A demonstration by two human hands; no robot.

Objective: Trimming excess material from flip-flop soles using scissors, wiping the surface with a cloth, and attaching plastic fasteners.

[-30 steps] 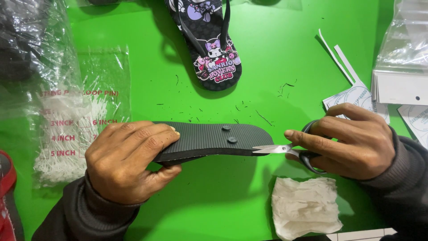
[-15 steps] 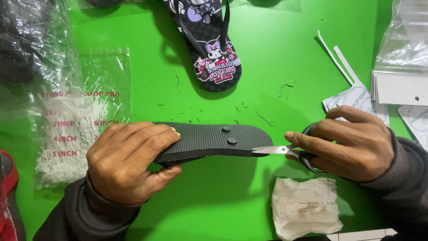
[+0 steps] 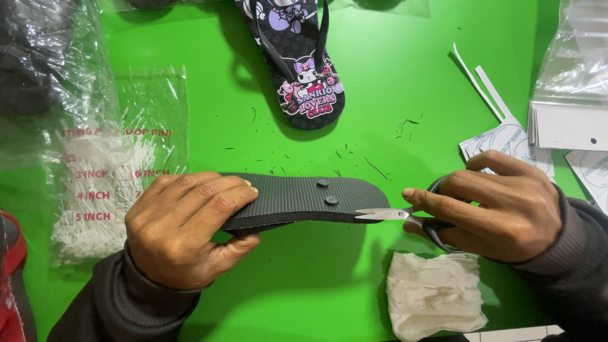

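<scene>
My left hand (image 3: pixel 187 225) grips a black flip-flop (image 3: pixel 304 201) held sole-up and level above the green table (image 3: pixel 392 76); two round strap plugs show on the ribbed sole. My right hand (image 3: pixel 500 206) holds small scissors (image 3: pixel 396 215) with dark handles. Their silver blades lie against the sandal's right edge, tips nearly together and pointing left. A second black flip-flop (image 3: pixel 301 69) with a cartoon print lies strap-up at the top centre.
Clear bag of white plastic fastener loops (image 3: pixel 111 190) at left. Crumpled white tissue (image 3: pixel 434 294) below my right hand. Round paper tags (image 3: pixel 506 142) and a clear bag of cards (image 3: pixel 570 95) at right. Red sandal edge (image 3: pixel 9 272) bottom left. Black trimmings dot the table.
Almost nothing differs. The scissors and my right hand have shifted very slightly along the sandal's edge; my left hand keeps the same grip.
</scene>
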